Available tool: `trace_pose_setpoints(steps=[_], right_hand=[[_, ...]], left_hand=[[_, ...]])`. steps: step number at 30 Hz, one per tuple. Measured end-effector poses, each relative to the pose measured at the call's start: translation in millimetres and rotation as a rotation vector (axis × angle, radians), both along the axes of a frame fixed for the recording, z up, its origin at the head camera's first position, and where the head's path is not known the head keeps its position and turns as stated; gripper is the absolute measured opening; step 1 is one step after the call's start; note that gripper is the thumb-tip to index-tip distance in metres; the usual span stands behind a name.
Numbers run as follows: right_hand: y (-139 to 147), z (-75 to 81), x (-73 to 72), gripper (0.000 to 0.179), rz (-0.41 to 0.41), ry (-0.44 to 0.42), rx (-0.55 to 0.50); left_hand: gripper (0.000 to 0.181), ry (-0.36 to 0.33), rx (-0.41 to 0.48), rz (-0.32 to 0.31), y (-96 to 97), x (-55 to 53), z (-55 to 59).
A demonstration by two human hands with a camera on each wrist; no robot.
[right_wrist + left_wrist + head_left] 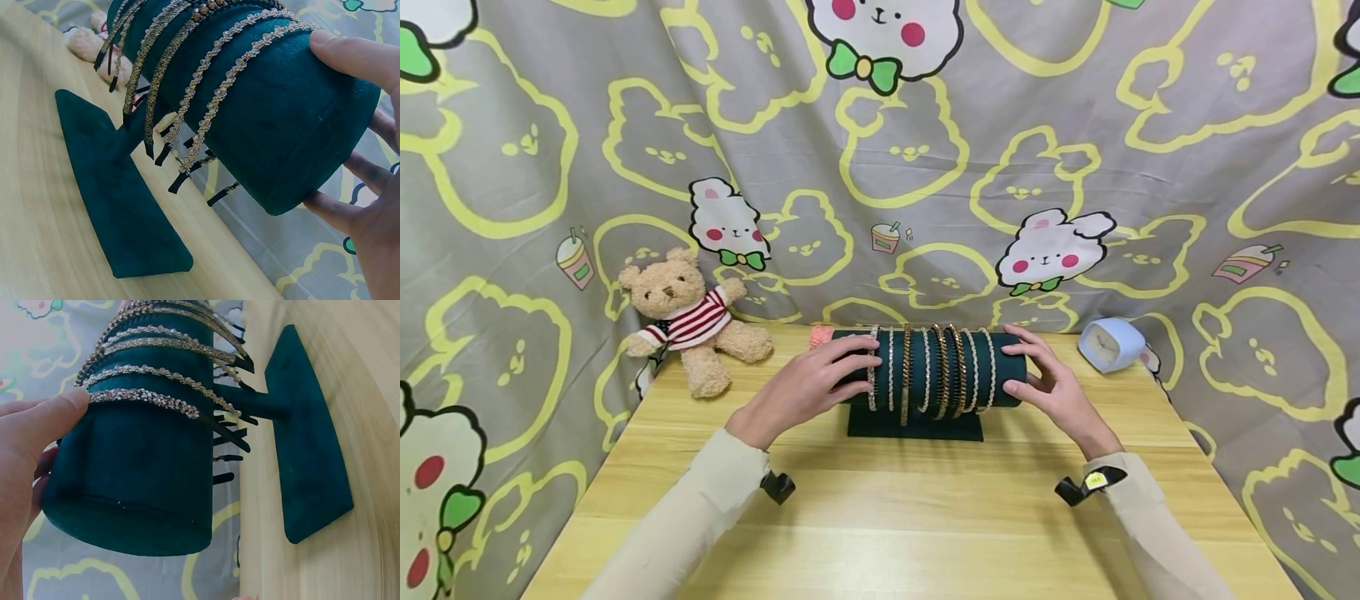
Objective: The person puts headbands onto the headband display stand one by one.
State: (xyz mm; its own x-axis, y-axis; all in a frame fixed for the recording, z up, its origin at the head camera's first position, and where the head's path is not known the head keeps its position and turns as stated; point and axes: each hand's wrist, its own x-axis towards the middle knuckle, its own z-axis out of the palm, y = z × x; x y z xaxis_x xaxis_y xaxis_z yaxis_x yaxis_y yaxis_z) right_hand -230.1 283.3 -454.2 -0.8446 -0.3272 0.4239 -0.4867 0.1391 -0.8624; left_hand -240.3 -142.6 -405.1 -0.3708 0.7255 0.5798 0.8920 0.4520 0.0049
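Observation:
A dark green velvet headband stand (pixel 853 382), a thick horizontal roll on a flat base (pixel 312 450), stands at the middle of the table. Several sparkly headbands (pixel 215 103) in silver, gold and brown sit side by side over the roll, their black tips hanging below it. My left hand (pixel 808 379) grips the roll near its left end, the thumb at the edge of the outermost silver headband (pixel 144 399). At the other end my right hand (pixel 1052 387) holds the roll, thumb on the near side and fingers around the far side.
A teddy bear (pixel 688 321) in a striped sweater sits at the back left. Toward the back right stands a light blue clock-like object (pixel 1111 344). Something pink (pixel 821 335) shows behind the roll's left end. A patterned curtain (pixel 925 167) hangs behind the wooden table (pixel 917 525).

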Motion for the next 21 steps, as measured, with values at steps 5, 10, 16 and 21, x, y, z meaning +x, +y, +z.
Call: trace_pose_setpoints(steps=[5, 10, 16, 21], right_hand=[[0.6, -0.5, -0.6, 0.052, -0.003, -0.001, 0.006], [0.2, -1.3, -1.4, 0.052, 0.001, -0.001, 0.004], [0.2, -1.7, -2.4, 0.051, 0.006, 0.001, 0.001], [1.9, 0.1, -2.7, 0.052, 0.006, 0.001, 0.005]], left_hand=[[0.042, 0.015, 0.018, -0.014, 0.8, -2.0, -1.1], [0.041, 0.014, 0.020, -0.012, -0.3, -1.3, -1.0], [0.040, -0.008, 0.017, -0.013, -3.2, -2.2, -1.9], [0.041, -0.026, 0.033, 0.002, -9.0, -2.8, 0.0]])
